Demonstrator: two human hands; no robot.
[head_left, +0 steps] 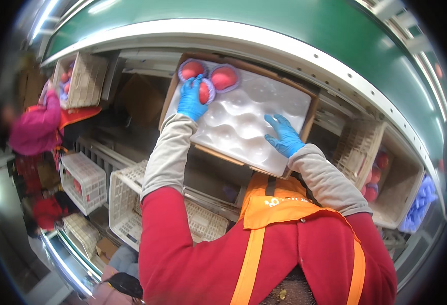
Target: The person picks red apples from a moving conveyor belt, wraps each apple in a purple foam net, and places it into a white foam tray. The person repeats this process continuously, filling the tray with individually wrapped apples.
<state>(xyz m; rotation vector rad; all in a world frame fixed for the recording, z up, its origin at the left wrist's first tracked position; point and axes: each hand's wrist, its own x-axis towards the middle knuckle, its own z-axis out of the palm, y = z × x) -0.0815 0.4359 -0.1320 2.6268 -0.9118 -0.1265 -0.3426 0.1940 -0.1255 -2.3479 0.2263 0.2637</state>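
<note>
A cardboard box (312, 109) lies in front of me with a white moulded tray (244, 114) of round hollows in it. In the tray's far left corner are two round red fruits, like apples, each in a purple foam net: one fruit (192, 69) in the corner and another fruit (224, 78) to its right. My left hand (192, 99), in a blue glove, is closed around a third netted red fruit (204, 93) just nearer to me. My gloved right hand (286, 136) rests with spread fingers on the right part of the tray, holding nothing.
A green conveyor belt (284, 20) runs beyond the box behind a white rail (208, 26). At right stands a crate (398, 178) with red fruits, beside a bundle of purple foam nets (420, 203). A plastic crate (124, 203) sits lower left. At far left a person (35, 127) reaches into another crate (90, 79).
</note>
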